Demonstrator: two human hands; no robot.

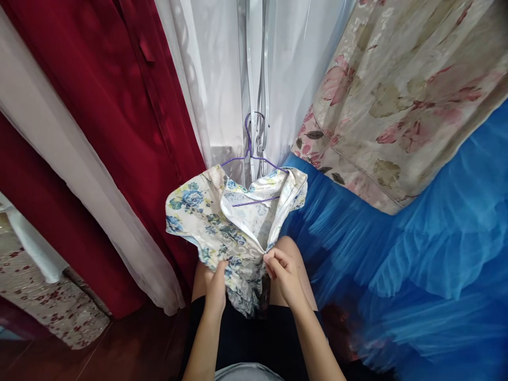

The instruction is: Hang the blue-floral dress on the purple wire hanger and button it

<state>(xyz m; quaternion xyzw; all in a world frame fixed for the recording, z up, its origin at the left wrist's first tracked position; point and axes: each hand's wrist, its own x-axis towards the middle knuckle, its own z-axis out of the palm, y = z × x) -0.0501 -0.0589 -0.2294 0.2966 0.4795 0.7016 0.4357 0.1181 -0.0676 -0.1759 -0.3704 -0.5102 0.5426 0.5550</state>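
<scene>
A cream dress with blue flowers [206, 217] hangs in front of me on a thin purple hanger [249, 151], its lower part gathered over my lap. Its zipper [273, 233] is undone from the neck down, and the sides spread in a V that shows the pale lining and the hanger's bottom bar. At the foot of that V, my right hand [281, 267] is closed, thumb and fingers pinching at the zipper; the pull itself is too small to make out. My left hand [216, 283] grips the dress fabric lower on the left side.
Red curtain-like cloth [146, 106] and sheer white cloth [103, 211] hang at the left. White fabric with long ribbons [254, 53] is behind the hanger. To the right hang a pink-flowered cloth [397, 106] and blue tulle [416, 254]. Dark red floor [91, 349] shows at lower left.
</scene>
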